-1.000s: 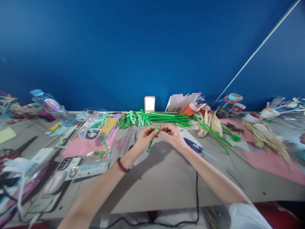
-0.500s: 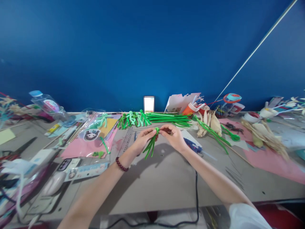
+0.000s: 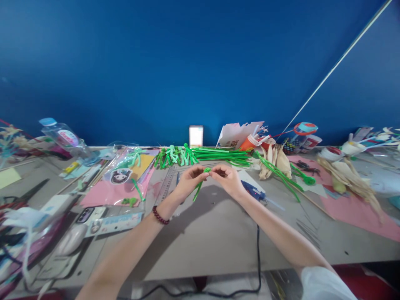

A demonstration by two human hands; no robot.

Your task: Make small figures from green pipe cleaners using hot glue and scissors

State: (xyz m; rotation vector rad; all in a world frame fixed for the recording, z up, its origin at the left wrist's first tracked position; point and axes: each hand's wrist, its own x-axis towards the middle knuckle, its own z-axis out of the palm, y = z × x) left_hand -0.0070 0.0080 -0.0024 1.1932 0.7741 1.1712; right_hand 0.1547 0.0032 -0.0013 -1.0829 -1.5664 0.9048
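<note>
My left hand (image 3: 189, 180) and my right hand (image 3: 225, 177) meet over the middle of the table, fingertips close together. Between them is a small green pipe-cleaner piece (image 3: 206, 170), pinched by the fingers of both hands. Its green stems hang down beside the left fingers, partly hidden by that hand. Just behind lie a row of curled green and mint pipe-cleaner pieces (image 3: 176, 156) and a bundle of straight green stems (image 3: 221, 155). A dark red bead bracelet (image 3: 160, 215) is on the left wrist.
A blue glue gun (image 3: 253, 190) with a black cord lies right of my right hand. Left are a ruler (image 3: 166, 183), a plastic bag on pink sheets (image 3: 103, 191) and a bottle (image 3: 65, 136). Dried husks (image 3: 283, 162) and orange cups (image 3: 249, 143) stand at the back right.
The hanging green stems have swung partly behind my left hand, and fewer of them show. The fingers of both hands have shifted slightly around the green piece.
</note>
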